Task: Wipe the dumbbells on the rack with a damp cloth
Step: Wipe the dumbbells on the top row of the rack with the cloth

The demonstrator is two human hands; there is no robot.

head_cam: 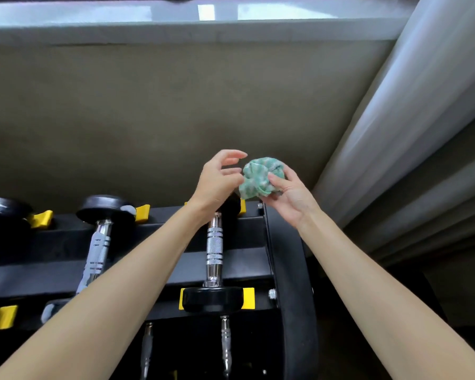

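My right hand (pixel 288 196) grips the balled cloth (pixel 258 178) just above the far head of the end dumbbell (pixel 213 298), left hand (pixel 217 182) slack beside it, handle (pixel 214 248) running toward me

A drab olive wall (pixel 148 119) rises to a pale window ledge (pixel 176 26), with a white curtain (pixel 395 119) at right.

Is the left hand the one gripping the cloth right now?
No, the right hand grips the bunched green cloth, while the left hand is beside it with its fingers open.
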